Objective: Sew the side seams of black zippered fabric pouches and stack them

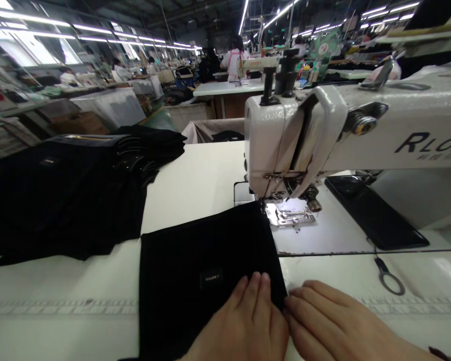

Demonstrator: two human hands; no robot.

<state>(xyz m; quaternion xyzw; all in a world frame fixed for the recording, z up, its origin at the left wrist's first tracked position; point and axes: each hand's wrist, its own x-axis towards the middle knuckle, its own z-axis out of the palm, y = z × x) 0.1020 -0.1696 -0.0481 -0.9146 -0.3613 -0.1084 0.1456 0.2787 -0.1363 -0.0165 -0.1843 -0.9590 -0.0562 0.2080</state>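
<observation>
One flat black fabric piece [195, 271] bears a small label [211, 279].

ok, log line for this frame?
left hand: flat on black fabric piece | right hand: fingertips at its right edge | sewing machine: just beyond fabric | black stack: table left

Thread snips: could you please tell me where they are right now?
The thread snips lie on the white table at the right of the head view, just beyond the right hand and before the sewing machine.
</observation>
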